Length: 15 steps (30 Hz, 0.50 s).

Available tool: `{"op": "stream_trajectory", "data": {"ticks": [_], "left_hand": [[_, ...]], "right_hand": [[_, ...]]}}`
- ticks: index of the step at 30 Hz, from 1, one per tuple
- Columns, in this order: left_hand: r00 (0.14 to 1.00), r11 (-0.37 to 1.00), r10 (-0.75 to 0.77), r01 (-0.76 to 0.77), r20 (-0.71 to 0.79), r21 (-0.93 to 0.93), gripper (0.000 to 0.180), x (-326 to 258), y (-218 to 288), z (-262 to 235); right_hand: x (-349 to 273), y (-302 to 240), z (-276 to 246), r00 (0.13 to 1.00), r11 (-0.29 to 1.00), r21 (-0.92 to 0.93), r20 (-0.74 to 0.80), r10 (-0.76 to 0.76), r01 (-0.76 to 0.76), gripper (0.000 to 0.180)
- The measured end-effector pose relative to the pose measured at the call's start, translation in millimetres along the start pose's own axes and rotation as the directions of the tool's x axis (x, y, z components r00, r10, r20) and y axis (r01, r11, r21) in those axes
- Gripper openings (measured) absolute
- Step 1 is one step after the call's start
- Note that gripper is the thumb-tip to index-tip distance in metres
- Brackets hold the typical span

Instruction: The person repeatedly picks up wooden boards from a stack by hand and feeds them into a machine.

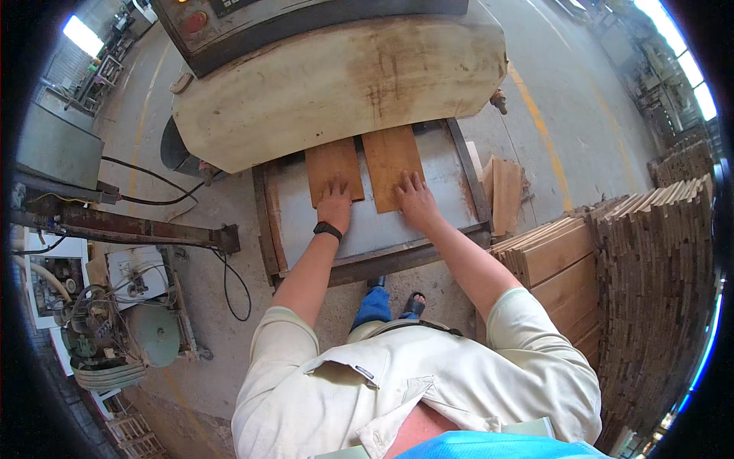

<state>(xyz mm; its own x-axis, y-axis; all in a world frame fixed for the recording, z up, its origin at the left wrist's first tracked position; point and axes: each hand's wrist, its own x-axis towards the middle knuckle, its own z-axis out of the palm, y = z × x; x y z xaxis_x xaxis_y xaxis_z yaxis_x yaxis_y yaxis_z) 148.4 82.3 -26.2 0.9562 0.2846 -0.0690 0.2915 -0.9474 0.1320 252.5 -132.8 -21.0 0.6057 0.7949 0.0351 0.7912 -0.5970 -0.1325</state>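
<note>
Two brown wooden boards lie side by side on the machine's metal feed table (382, 236), their far ends hidden under the beige machine hood (336, 84). My left hand (335, 205) rests on the near end of the left board (331, 162), fingers stretched forward over its top. On the near right corner of the right board (388, 164) lies my right hand (417, 200), its fingers spread. A narrow gap separates the boards. A dark watch (327, 229) circles my left wrist.
Tall stacks of wooden boards (650, 252) stand at the right, with a lower pile (562, 264) beside the feed table. A control panel with a red button (196, 21) sits above the hood. At the left are a rusty beam (145, 227), a hanging cable (243, 298) and a green motor unit (155, 335).
</note>
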Motion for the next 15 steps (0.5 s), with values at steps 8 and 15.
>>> {"op": "stream_trajectory", "data": {"ticks": [8, 15], "left_hand": [[0.993, 1.000, 0.020, -0.017, -0.120, 0.023, 0.044, 25.4, -7.0, -2.3], [0.996, 0.999, 0.018, -0.022, -0.082, -0.045, 0.042, 53.7, -17.3, -5.6]], "right_hand": [[28.8, 4.8, -10.2, 0.998, 1.000, 0.013, 0.063, 0.023, -0.024, 0.053], [55.9, 16.2, -2.0, 0.998, 0.998, -0.030, 0.022, 0.055, -0.054, 0.049]]}}
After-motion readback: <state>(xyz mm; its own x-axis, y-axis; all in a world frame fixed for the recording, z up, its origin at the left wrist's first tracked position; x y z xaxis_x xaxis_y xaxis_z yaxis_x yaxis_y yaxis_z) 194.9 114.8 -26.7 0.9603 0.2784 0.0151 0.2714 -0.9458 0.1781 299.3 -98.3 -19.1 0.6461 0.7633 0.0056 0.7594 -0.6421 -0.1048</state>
